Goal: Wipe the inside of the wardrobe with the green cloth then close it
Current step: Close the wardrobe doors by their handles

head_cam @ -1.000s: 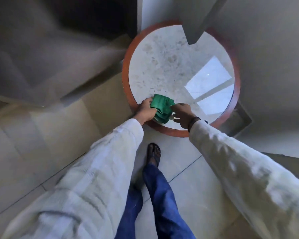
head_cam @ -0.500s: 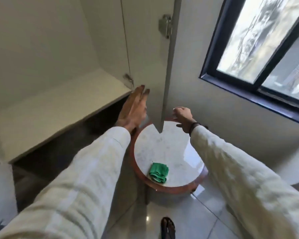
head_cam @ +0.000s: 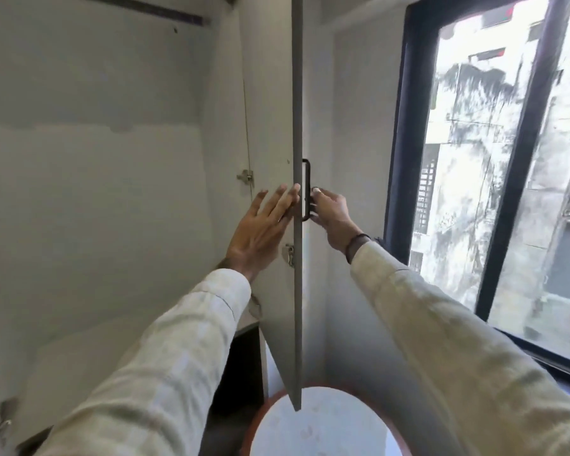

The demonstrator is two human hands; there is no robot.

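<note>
The pale grey wardrobe point(head_cam: 89, 199) stands open in front of me, its inside bare. Its right door point(head_cam: 277, 133) is swung out edge-on toward me. My left hand point(head_cam: 260, 232) lies flat and open against the door's inner face, fingertips near the edge. My right hand point(head_cam: 331, 215) is on the outer side, fingers curled at the black door handle point(head_cam: 306, 192). The green cloth is out of view.
A round marble-topped table with a red-brown rim point(head_cam: 323, 422) sits low, just under the door's bottom corner. A dark-framed window point(head_cam: 494, 166) fills the right wall. Hinges point(head_cam: 246, 176) sit on the wardrobe's inner side panel.
My hands left the green cloth on the round table and rose to the wardrobe door. The view tilted up from the floor to the door and window.
</note>
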